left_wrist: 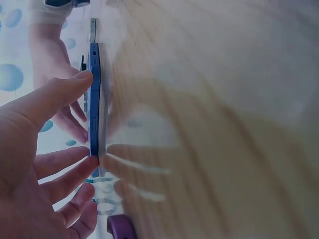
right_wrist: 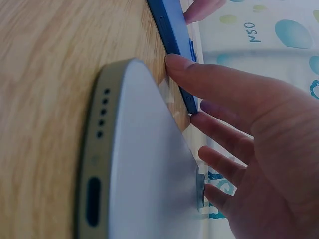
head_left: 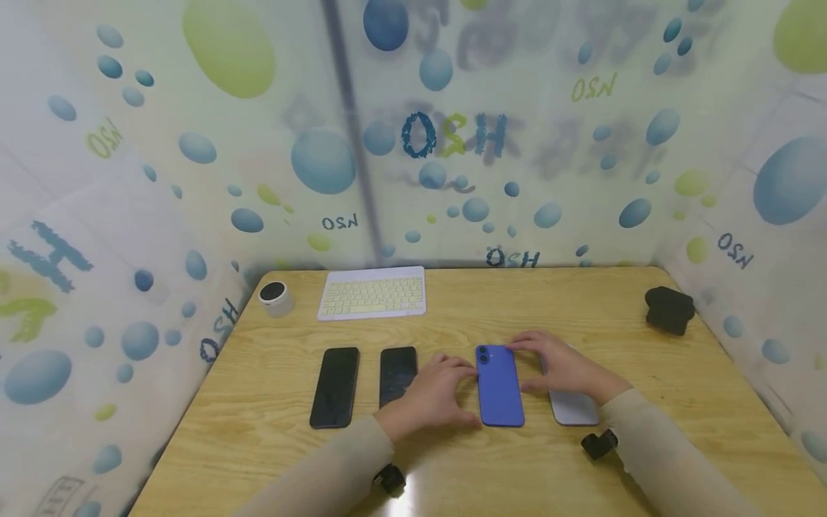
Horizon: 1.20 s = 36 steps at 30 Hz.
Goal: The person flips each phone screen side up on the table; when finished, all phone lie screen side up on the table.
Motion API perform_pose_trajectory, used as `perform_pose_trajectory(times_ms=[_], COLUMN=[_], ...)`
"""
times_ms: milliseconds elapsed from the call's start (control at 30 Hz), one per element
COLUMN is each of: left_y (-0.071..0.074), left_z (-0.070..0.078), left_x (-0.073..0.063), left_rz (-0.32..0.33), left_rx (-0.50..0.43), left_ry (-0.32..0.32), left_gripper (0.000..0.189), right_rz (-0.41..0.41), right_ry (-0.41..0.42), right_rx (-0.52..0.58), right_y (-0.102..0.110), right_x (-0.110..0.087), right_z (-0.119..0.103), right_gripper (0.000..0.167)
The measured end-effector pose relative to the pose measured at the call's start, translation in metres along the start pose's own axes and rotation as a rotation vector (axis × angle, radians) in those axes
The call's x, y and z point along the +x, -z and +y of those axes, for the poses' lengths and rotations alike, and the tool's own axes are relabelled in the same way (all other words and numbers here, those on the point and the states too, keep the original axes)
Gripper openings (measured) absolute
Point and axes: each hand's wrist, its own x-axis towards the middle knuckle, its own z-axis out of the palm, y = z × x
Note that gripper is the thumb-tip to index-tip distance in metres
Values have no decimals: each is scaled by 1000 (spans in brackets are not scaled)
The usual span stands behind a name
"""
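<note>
Four phones [head_left: 500, 391]; two hands [head_left: 434, 393]; one keyboard [head_left: 372, 294]; one white cylinder [head_left: 278, 304]; one black object [head_left: 669, 311]; one table [head_left: 517, 298].

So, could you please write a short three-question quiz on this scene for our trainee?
1. What colour is the phone between the left hand and the right hand?
2. True or false: the keyboard lies to the right of that phone.
3. Which part of that phone faces up? A, screen; B, camera side; C, long edge.

Key: 1, blue. 2, false: it lies farther back, to the left. 3, B.
</note>
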Motion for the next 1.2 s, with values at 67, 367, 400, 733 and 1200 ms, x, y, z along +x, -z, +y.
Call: perform_pose_trajectory(times_ms=[67,367,400,733,1200], left_y=[0,0,0,-1,1], left_z=[1,7,7,9,9], left_x=[1,4,4,6,6], left_rz=[3,21,21,4,-30], left_rx=[10,54,59,67,37], left_ry=[-8,-5,-3,7,32], left_gripper=[82,85,85,86,88], right_rz=[0,-11,-12,-9,63], right_ry=[5,-12,-14,-47,-92], right_rx=[-8,-11,-13,9,30], right_y=[-1,-3,-2,-2,-6], right_x=[1,4,4,4,6], right_z=[3,2,1,-9,-5], right_gripper=[72,75,75,73,72])
